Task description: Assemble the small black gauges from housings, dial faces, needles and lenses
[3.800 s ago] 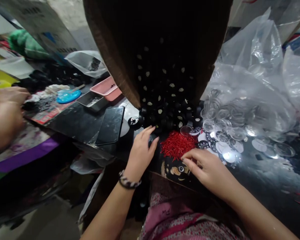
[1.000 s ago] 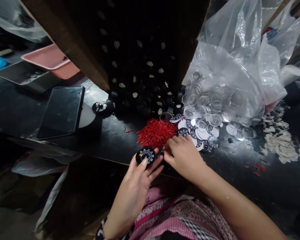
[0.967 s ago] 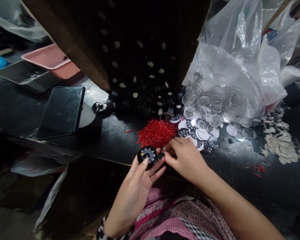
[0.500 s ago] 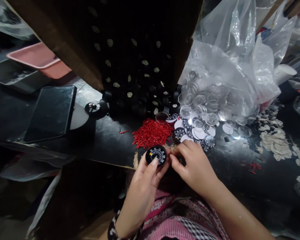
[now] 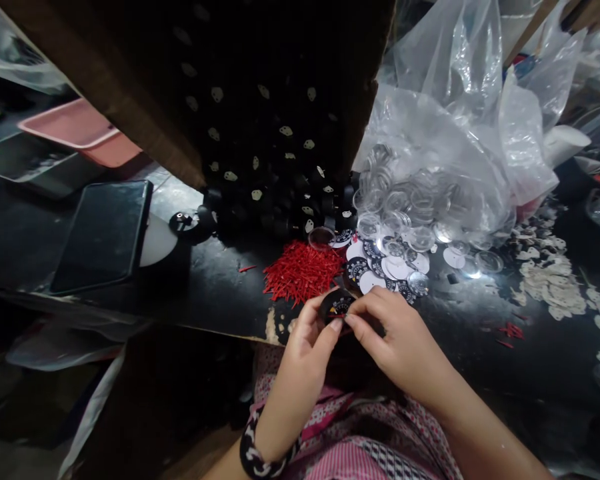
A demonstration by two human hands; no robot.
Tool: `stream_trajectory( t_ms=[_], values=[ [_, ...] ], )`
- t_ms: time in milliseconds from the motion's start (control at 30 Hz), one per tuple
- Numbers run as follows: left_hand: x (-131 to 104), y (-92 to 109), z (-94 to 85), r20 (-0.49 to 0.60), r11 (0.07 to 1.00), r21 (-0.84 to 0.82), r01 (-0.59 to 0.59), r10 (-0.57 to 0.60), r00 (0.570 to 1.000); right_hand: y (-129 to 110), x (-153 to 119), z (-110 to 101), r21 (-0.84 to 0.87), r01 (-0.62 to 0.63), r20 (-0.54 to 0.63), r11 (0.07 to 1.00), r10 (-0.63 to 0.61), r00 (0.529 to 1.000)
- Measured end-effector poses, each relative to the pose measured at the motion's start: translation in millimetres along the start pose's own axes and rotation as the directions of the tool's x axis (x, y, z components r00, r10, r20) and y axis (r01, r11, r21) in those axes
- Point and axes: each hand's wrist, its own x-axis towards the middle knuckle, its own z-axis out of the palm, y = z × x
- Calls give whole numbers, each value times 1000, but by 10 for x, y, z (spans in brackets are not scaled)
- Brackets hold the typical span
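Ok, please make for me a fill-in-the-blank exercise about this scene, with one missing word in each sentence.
The left hand, which holds a black dial unit, has a braided ______ around its wrist.
The pile of small pointers near the hands is coloured ______.
The tray nearest to the cardboard box is coloured ______.
Seen from the wearer, the smartphone lies to the ______ of that pile.

Missing words: bracelet; red; pink; left.

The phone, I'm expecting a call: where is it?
In the head view, the phone lies on the bench at left, nearer than the pink tray, overlapping a pale disc.
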Motion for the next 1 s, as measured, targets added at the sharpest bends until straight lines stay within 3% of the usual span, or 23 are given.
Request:
stream_trajectory(
  t_ms=[167,500,567,633,767,900,1000],
  values=[
    [-38,82,19,-2,975,192,-109,111,994,-8,-27,-22,58,-18,-15,998,19,1000],
    [-120,97,29,-5,904,362,-229,247,969,-61,-170,47,189,-109,-45,976,120,992],
    [-105,113,34,-11,916,348,-200,218,976,-72,-174,35,167,-128,-49,978,138,989],
    [-71,120,33,6,957,267,-110,112,994,-66,-159,9,116,-126,-55,985,133,990],
    [-6,90,-11,77,995,38,95,-98,992,-12,-87,-32,-37,49,-78,998,-52,996],
    [-6,50,-59,84,995,53,83,-87,993,39,0,3,-264,199,-52,944,-220,974],
    [-30,40,-21,-27,990,96,107,-105,994,44,45,47,-367,236,-50,900,-273,961]
  ],
)
